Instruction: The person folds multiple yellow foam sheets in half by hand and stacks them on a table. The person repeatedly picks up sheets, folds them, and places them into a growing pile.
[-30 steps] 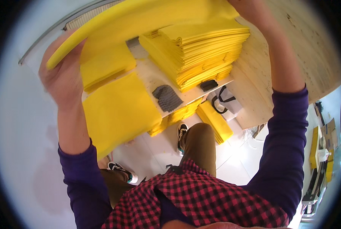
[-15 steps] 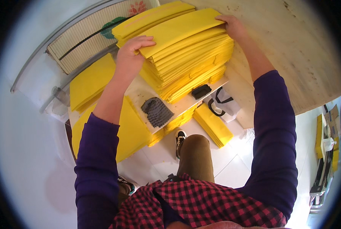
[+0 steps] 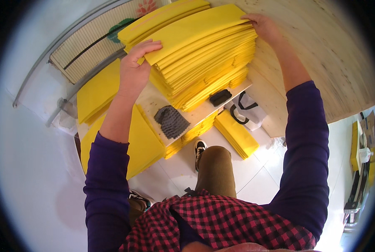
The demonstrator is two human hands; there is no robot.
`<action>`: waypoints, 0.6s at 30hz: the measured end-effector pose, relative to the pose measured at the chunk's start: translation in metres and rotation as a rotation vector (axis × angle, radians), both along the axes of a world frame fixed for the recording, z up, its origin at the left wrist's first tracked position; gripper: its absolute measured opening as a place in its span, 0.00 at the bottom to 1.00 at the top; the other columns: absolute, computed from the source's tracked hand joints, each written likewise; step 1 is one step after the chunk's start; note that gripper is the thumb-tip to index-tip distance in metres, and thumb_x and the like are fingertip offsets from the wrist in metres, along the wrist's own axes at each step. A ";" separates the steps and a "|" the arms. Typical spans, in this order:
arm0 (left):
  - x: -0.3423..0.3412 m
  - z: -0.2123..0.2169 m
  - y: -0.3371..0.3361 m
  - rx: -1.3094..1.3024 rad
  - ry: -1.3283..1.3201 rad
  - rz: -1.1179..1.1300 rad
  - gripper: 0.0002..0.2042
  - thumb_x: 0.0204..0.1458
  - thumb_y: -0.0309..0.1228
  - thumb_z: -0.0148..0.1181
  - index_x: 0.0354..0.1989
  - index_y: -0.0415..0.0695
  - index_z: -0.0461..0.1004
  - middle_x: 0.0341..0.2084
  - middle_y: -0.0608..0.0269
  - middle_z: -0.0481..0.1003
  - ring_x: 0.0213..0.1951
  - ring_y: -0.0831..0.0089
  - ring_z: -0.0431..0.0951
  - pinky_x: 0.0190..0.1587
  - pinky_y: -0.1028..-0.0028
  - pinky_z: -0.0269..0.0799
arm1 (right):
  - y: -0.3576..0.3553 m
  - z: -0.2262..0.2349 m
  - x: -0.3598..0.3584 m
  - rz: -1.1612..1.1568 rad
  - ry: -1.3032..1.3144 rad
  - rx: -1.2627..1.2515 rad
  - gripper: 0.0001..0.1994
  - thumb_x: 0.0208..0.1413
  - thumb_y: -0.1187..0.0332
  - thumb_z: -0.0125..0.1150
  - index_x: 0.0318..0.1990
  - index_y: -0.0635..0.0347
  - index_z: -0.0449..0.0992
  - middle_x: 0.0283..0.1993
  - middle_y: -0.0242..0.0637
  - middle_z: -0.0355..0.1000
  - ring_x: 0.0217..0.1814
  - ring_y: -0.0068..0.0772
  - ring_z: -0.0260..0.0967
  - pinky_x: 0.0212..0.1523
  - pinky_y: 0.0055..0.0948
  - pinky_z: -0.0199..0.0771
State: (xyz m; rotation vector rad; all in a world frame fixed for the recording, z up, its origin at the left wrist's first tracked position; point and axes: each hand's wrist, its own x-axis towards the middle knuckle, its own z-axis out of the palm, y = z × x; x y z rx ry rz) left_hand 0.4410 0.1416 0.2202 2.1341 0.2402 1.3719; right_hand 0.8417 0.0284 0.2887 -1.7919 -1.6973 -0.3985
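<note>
A tall stack of yellow folded sheets [image 3: 208, 71] stands on a white table [image 3: 154, 103]. Its top sheet [image 3: 195, 29] lies flat across the pile. My left hand [image 3: 135, 69] grips that sheet's near left corner, fingers curled over the edge. At the far right corner my right hand [image 3: 265, 27] rests on the same sheet with fingers on its edge. A second yellow pile [image 3: 162, 19] shows behind the stack.
A dark grey cloth [image 3: 170, 122] and a small black block [image 3: 220, 97] lie on the table by the stack. More yellow sheets sit at left [image 3: 97, 90], lower left [image 3: 141, 143] and on the floor [image 3: 237, 134]. A wooden panel [image 3: 321, 54] rises at right.
One second ago both hands held the yellow sheet up in the air; it has come down onto the stack, and the hands now settle at its two corners.
</note>
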 end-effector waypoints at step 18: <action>0.031 0.003 -0.050 -0.794 -0.560 -0.298 0.32 0.63 0.50 0.35 0.68 0.40 0.46 0.65 0.58 0.52 0.64 0.64 0.56 0.65 0.67 0.49 | -0.056 -0.074 -0.085 -0.020 0.744 0.396 0.31 0.63 0.49 0.44 0.66 0.59 0.54 0.70 0.46 0.48 0.72 0.40 0.45 0.68 0.31 0.45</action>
